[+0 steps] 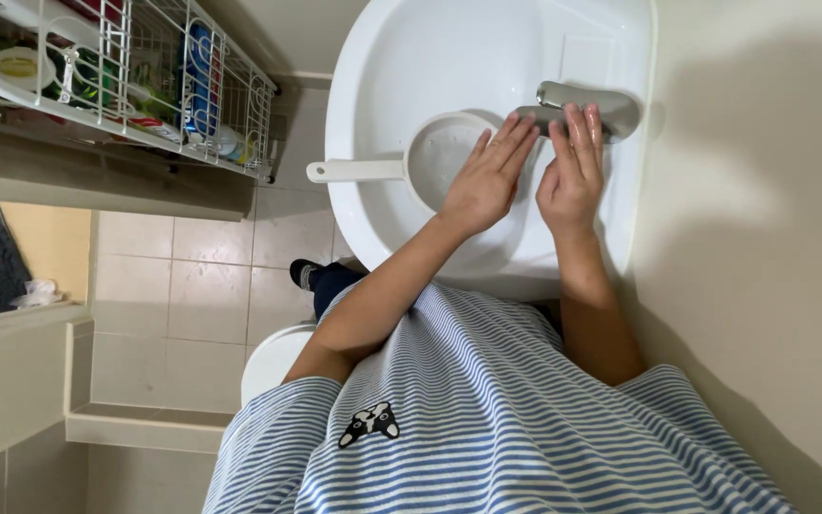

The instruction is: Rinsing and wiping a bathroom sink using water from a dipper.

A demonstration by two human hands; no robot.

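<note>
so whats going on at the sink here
A person in a blue striped shirt stands over a white sink. Both hands are held flat with fingers straight under the metal faucet: the left hand over a white dipper lying in the basin, the right hand just below the spout.

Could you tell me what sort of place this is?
Most likely a home bathroom: a white washbasin with a metal tap, both hands under its spout, a tiled floor, and a wire rack of toiletries.
</note>
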